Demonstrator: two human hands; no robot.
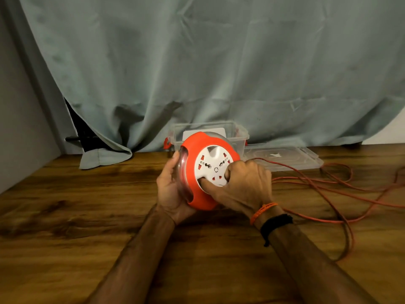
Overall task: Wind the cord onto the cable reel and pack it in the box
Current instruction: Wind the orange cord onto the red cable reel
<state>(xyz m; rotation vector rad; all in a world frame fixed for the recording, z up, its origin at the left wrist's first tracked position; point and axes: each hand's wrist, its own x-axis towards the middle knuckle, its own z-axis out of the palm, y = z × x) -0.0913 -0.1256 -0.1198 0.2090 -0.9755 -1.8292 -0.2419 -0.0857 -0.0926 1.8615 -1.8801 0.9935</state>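
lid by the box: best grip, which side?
Probably the lid by its near long rim, coming from the front. It lies flat on the table right of the box, curtain close behind it. Cord loops lie just in front, so reach over them.

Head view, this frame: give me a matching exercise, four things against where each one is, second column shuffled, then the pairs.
Things:
1. cable reel
2. cord
3. box
4. lid

Places:
A. lying flat on the table, right of the box
B. held between both hands above the table
C. standing open against the curtain, behind the reel
D. trailing in loose loops over the table on the right

Pairs: 1-B, 2-D, 3-C, 4-A

The left hand cradles the reel's side; the right hand presses a finger into its white face.
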